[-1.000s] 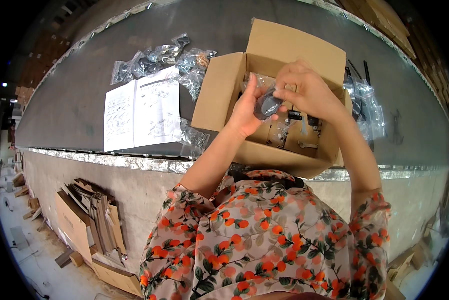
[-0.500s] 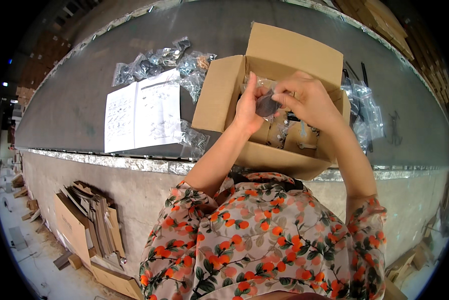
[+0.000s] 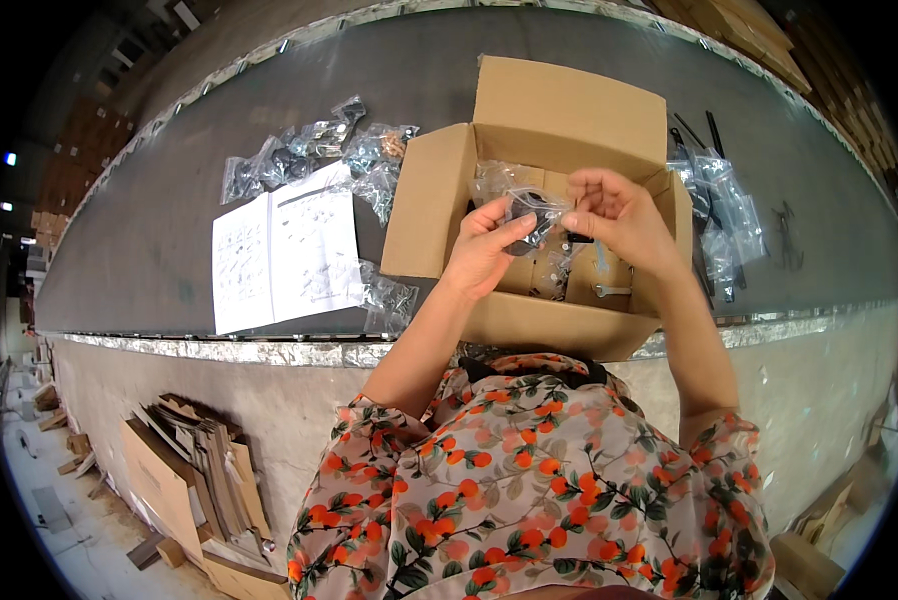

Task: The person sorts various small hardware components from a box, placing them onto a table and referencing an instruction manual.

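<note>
The bag (image 3: pixel 546 204) is held up over the open box (image 3: pixel 427 208), between the two hands. Its near left part lies under the thumb of the left hand (image 3: pixel 481 252), pressed against the fingers behind it, so that grip is closed on the plastic. The right hand (image 3: pixel 612 218) has its thumb and forefinger brought together at the bag's right end, nipping the film, while its other fingers curl loosely above. Between the two grips the film is clear, thin and crinkled, bunched into shiny folds; a smooth dark piece (image 3: pixel 540 232) shows through it just beside the left thumb, its full outline hidden. The box is plain brown cardboard with matt, flat flaps standing outward. Inside it are a loose clear wrapper (image 3: pixel 493 180) near the far left corner and a slim metal wrench (image 3: pixel 613 291) on the bottom, toward the near right. Left of the box, an open booklet (image 3: pixel 287 262) of white paper lies flat on the smooth dark grey table (image 3: pixel 129 245), with glossy packets (image 3: pixel 294 150) of small parts heaped beyond it. Right of the box are more clear packs (image 3: pixel 734 210) and thin, straight black rods (image 3: pixel 715 133).
</note>
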Demonstrator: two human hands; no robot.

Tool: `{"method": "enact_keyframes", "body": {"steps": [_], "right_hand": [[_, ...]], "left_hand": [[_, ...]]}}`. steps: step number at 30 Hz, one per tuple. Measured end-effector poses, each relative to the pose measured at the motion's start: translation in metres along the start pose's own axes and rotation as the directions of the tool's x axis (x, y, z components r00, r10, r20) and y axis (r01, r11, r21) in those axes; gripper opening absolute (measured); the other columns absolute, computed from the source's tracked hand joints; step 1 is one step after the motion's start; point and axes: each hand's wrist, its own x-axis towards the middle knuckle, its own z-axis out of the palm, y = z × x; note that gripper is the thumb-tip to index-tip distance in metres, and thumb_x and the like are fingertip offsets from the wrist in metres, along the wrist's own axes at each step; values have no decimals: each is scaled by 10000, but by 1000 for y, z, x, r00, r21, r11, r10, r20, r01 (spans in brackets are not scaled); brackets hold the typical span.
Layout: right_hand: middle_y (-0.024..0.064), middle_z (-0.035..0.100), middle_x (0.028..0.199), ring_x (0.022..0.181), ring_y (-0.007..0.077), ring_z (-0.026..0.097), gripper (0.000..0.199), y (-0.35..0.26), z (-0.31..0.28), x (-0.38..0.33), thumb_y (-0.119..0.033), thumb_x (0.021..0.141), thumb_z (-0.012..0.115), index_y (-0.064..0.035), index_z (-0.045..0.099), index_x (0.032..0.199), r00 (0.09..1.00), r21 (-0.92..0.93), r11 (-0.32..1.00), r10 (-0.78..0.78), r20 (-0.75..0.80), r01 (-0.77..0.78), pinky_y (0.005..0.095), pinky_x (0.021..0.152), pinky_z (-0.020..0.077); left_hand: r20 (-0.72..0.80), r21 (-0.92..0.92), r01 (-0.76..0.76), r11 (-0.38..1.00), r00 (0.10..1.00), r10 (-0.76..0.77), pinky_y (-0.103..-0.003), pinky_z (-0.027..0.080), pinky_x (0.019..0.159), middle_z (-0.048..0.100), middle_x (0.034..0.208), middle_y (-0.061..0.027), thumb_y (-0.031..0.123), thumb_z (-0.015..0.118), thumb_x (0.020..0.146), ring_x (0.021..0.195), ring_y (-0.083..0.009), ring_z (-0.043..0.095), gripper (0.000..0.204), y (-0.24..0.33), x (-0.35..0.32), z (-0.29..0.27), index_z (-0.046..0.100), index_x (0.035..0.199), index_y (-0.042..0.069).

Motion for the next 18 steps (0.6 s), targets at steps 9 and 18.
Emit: {"method": "enact_keyframes", "body": {"steps": [9,18], "right_hand": [[20,584,761,687,49,523,186,28,9,-9,-112,762,618,14,573,891,999,-41,999,-35,-23,34,191,602,426],[51,520,646,555,94,439,168,3,14,-7,-175,819,538,-8,538,806,979,-364,910,-201,37,201,250,503,370]], "left_hand": [[35,-122,61,991,998,-58,-265,447,730,581,914,-46,97,551,803,826,-123,555,190,-6,2,1,549,979,27],[39,111,-60,992,998,56,-248,458,664,574,967,-41,125,577,795,858,-101,530,253,1,2,-4,556,1032,39]]}}
